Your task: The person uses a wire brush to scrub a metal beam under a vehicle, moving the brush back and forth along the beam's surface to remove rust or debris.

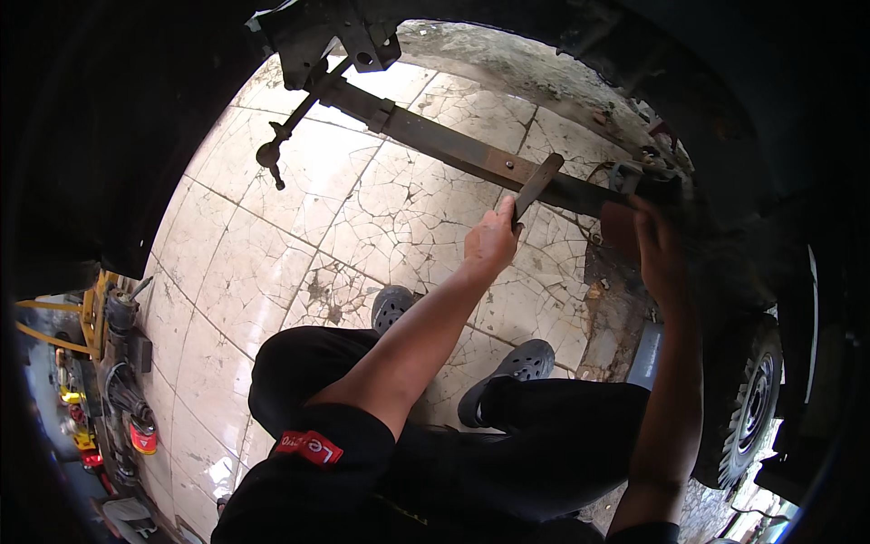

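Observation:
My left hand [492, 240] is closed around the lower end of a short flat bar [541, 179]. The bar slants up and right, its top end crossing a long dark metal beam [444, 145]. That beam resembles a leaf spring; it carries a clip [381, 115] and a small bolt head [509, 164]. At the beam's right end, my right hand [662, 258] reaches up in shadow with its fingers stretched out. They lie beside a reddish-brown flat piece [620, 227]. Shadow hides whether the fingertips press on it.
Dark vehicle bodywork [208, 54] surrounds the opening. A rod with a ball-like joint [268, 154] hangs at upper left. A wheel with a knobbly tyre [754, 399] stands at right. Tools and a red can [143, 437] lie at left. Cracked tiles [272, 236] cover the floor.

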Available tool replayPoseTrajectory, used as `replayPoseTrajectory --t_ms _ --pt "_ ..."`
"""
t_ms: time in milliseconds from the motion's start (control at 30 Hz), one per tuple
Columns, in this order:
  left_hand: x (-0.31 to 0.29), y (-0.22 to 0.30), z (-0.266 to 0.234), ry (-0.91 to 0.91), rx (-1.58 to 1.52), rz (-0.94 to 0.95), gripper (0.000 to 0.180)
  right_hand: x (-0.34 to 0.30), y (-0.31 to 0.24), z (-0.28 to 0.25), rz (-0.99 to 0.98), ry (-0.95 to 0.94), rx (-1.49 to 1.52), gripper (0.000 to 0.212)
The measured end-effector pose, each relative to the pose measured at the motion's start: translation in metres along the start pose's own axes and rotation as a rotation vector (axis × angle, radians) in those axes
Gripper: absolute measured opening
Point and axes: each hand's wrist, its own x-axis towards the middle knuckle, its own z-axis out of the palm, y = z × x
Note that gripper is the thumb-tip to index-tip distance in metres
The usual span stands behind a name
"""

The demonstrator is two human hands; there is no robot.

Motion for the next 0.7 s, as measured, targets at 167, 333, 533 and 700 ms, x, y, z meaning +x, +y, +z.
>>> replayPoseTrajectory --t_ms 167,333,533,700 --pt "0.049 -0.045 -0.068 0.112 0.052 -0.145 0.048 -0.009 0.004 -0.020 0.081 -0.020 -0.018 0.037" --pt "0.050 -0.068 -0.094 0.242 0.061 -0.193 0.055 -0.003 0.002 -0.015 0.069 0.052 0.037 0.038" --pt "-0.005 -0.017 -0.054 0.019 0.125 -0.123 0.060 0.005 -0.021 -0.014 0.022 0.070 -0.067 0.036" --pt "0.058 -0.016 -0.063 0.028 0.159 -0.137 0.059 0.004 -0.024 -0.008 0.032 0.060 -0.037 0.035"
